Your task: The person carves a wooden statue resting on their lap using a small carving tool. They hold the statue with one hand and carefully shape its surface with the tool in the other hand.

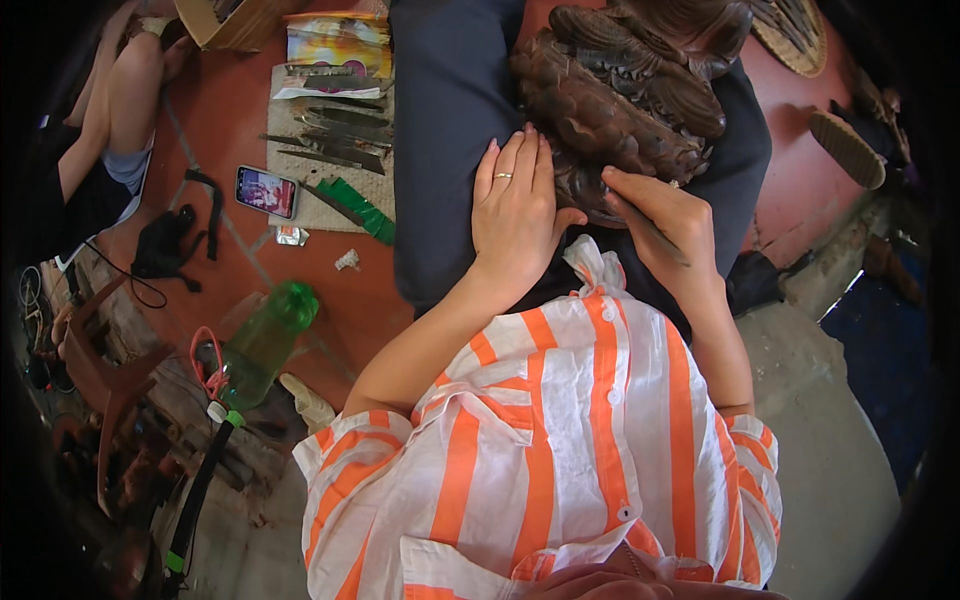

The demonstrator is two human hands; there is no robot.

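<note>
A dark brown carved wooden sculpture, with scale-like and rippled relief, rests on a dark navy cushion in front of me. My left hand lies flat against the cushion and the sculpture's near left edge. Its fingers are stretched out and its thumb points toward the wood. In my right hand is a slim grey carving tool, held like a pen close to the sculpture's near end. The tool's working tip is hidden by the fingers and the wood.
Left of the cushion, a mat holds several metal blades and a green strip. Nearby lie a phone and a green bottle. Another person's leg is at far left. A round basket of tools stands at far right.
</note>
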